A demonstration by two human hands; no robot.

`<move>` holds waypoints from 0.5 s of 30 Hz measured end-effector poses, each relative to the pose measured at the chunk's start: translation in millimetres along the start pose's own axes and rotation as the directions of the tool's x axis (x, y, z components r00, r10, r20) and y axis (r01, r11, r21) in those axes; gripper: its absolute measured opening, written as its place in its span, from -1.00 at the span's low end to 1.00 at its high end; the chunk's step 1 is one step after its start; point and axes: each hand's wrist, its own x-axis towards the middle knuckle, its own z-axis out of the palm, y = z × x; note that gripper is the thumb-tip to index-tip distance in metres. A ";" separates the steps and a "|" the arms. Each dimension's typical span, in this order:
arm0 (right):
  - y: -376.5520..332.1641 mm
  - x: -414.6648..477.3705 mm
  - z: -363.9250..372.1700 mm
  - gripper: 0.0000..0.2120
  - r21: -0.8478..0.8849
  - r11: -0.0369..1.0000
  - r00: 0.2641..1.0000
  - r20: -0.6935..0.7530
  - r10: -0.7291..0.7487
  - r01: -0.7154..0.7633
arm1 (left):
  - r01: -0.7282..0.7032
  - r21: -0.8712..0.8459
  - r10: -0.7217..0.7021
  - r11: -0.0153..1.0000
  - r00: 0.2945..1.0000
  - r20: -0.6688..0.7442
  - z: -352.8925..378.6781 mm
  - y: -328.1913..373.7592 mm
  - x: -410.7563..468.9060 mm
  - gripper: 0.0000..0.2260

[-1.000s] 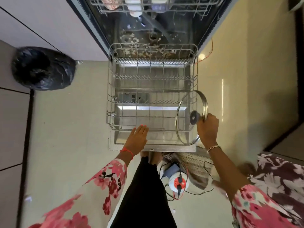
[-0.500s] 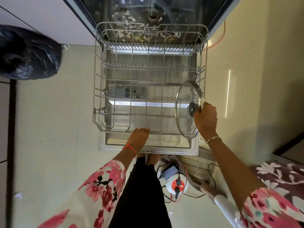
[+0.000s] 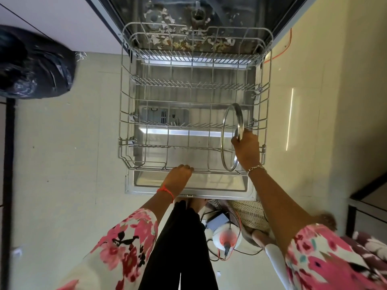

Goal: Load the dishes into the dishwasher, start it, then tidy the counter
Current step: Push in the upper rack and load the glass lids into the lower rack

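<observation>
Turned edge-on since earlier: glass lid (image 3: 230, 132), gripped by right hand (image 3: 248, 152) for slotting into rack (image 3: 124, 114); left hand (image 3: 180, 176) curled over near rail (image 3: 211, 170), steadying.

Wire rack (image 3: 146, 130) grey coated metal; lid (image 3: 227, 147) clear glass, shiny steel rim; floor (image 3: 73, 164) glossy.

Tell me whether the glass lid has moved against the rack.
Yes. Against the rack, the glass lid has turned nearly edge-on and sunk among the right-side wires, the right hand gripping its rim.
</observation>
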 end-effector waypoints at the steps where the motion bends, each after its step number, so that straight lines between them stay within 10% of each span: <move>1: 1.6 -1.7 3.5 -0.79 -0.001 1.000 1.000 0.015 0.011 -0.011 | -0.005 -0.006 0.005 1.000 1.000 -0.001 -0.8 -1.2 -0.7 -0.57; 15: -79.2 -97.7 -78.6 -0.32 -0.048 0.998 0.980 0.197 -0.037 0.048 | 0.084 -0.076 -0.086 0.994 0.996 -0.021 -108.7 -26.8 -109.1 -0.59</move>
